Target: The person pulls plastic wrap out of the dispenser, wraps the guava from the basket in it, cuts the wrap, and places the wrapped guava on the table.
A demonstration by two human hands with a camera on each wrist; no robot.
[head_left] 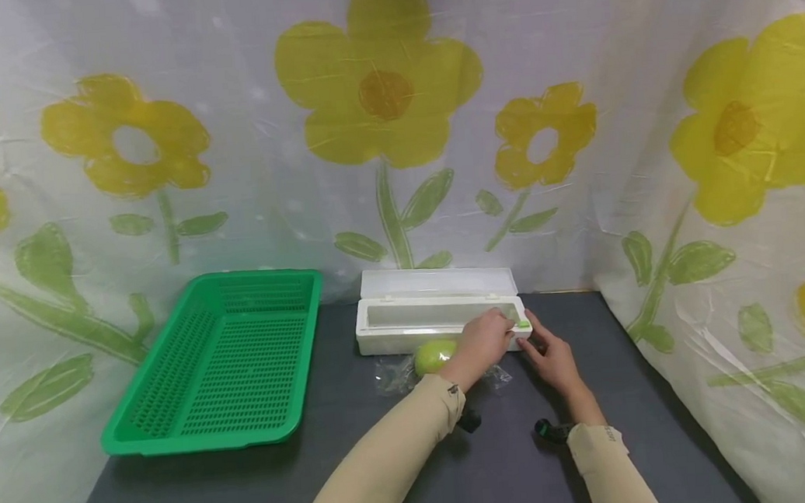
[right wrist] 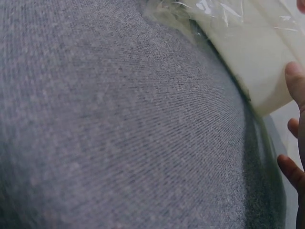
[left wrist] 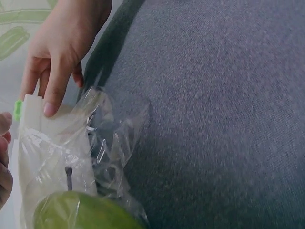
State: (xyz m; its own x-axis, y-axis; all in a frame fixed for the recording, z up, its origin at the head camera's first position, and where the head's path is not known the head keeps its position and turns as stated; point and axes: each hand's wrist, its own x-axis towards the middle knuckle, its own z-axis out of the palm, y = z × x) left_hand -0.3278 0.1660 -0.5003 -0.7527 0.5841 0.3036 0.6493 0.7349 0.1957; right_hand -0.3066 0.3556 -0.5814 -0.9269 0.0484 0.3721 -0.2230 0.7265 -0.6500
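1. At the far left, a white curtain (head_left: 261,238) with painted yellow flowers began; it ran behind everything and round to the right side.
2. A green basket (head_left: 117,439) sat on the left part of the dark surface (head_left: 202,499), its slotted floor showing.
3. Right of the basket, well apart from the hands, began a long white box (head_left: 396,339), set near the curtain. Its lid (head_left: 440,282) stood raised along the back edge.
4. Clear film (head_left: 392,377) lay crumpled in front of the box, showing on both sides of the fruit.
5. The green fruit (head_left: 434,355) lay with the film, just before the box and beside the left forearm.
6. The left hand (head_left: 481,345) reached across to the box's right end, fingers bent beside a small green tab (head_left: 523,324); whether they pinched anything could not be told.
7. Furthest right of these, the right hand (head_left: 554,360) gripped the box's right end, thumb against the front. A black strap (head_left: 557,432) circled that wrist, below which came a tan sleeve (head_left: 610,467).
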